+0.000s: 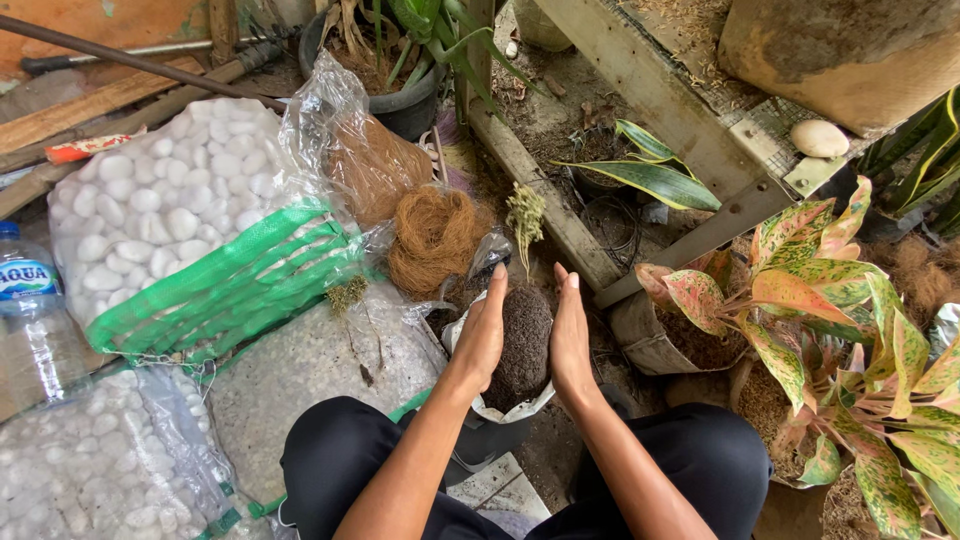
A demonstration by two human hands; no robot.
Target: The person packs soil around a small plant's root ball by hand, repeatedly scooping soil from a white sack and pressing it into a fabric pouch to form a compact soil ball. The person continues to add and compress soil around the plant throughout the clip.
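soil ball (523,345): rough, matt | coir wad (435,238): fibrous | bag (330,120): glossy plastic

Bags & bottle sitting on your left side

Clear bag of white pebbles (160,200) w/ green mesh sack (225,290) lying over it; 2nd pebble bag (95,470) lying btm left; grey gravel bag (310,375) resting by your knee; plastic bottle (30,320), blue-white label (25,278), standing at left edge.
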